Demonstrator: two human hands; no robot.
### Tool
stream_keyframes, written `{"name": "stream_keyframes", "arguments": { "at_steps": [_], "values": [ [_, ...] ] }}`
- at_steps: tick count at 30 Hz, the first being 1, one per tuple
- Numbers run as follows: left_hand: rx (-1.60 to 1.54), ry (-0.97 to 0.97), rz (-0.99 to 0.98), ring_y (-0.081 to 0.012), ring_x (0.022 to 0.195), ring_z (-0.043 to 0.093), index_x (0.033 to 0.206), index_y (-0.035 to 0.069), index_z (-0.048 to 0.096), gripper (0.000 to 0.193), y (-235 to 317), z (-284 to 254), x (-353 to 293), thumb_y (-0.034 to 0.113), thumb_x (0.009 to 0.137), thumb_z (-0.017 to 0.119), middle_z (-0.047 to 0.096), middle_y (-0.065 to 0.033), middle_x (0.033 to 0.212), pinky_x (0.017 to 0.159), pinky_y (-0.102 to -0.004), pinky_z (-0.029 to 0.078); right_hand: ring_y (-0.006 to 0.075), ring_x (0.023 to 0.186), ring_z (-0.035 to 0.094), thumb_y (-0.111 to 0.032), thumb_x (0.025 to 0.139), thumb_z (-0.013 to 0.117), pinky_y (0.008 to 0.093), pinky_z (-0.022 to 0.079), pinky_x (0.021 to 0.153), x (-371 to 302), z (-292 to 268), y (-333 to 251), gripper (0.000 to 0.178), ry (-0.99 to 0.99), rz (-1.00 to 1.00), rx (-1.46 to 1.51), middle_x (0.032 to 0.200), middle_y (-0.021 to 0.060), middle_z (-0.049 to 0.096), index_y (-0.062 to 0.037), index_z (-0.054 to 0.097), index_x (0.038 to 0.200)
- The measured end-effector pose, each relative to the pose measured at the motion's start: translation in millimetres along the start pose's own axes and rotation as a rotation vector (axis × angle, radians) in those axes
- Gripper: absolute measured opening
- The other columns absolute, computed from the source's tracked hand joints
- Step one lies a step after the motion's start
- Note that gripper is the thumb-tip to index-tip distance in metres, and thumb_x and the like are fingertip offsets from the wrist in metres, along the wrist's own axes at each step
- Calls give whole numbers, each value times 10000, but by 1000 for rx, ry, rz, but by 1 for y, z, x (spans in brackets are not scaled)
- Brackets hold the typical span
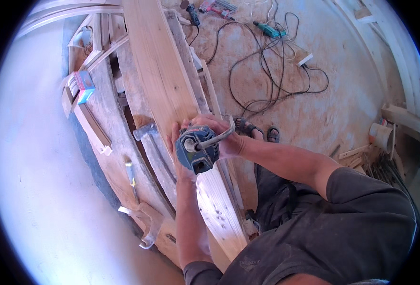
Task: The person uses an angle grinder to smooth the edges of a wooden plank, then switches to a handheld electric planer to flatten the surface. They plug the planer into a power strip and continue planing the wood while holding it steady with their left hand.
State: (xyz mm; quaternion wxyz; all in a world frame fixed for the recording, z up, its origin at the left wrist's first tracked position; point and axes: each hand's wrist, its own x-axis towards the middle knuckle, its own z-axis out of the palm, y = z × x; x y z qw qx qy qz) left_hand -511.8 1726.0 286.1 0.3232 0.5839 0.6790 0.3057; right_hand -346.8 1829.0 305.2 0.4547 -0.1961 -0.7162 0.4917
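A dark blue, router-like power tool (199, 151) with vents and a thick grey cord stands on a long wooden board (160, 61). Its underside is hidden from above, so its exact kind is not certain. My left hand (179, 167) is closed on its left side, partly covered by the body. My right hand (224, 142) is closed round its right side, and the cord loops over that hand. Fingers of both hands show at the tool's far edge, close to the board. Nearer to me, the board's surface (219, 209) is brightly lit.
Weathered planks (110, 118) under the board hold a small box (84, 86), a yellow-handled tool (131, 174) and a clear plastic piece (145, 131). Tangled cables (271, 71), a green power tool (270, 30) and a power strip (305, 60) lie on the dusty floor. A bucket (380, 135) stands right.
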Motion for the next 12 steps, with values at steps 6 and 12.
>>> {"name": "stream_keyframes", "arguments": {
  "at_steps": [6,12],
  "values": [
    [121,-66,-56,-230,1539,260,1475,204,530,650,-29,-19,86,380,874,701,445,23,1593,1256,-492,93,347,1114,617,-56,659,829,428,479,980,71,-19,39,621,77,-8,-58,1125,119,647,-73,632,1248],
    [-92,-89,-135,-258,1525,290,1432,207,575,780,-55,-30,176,318,708,843,458,-50,1580,1256,-518,120,353,1305,539,-194,753,814,428,399,1140,133,-31,104,671,64,83,-311,1342,187,604,-75,574,1368]
  ]
}}
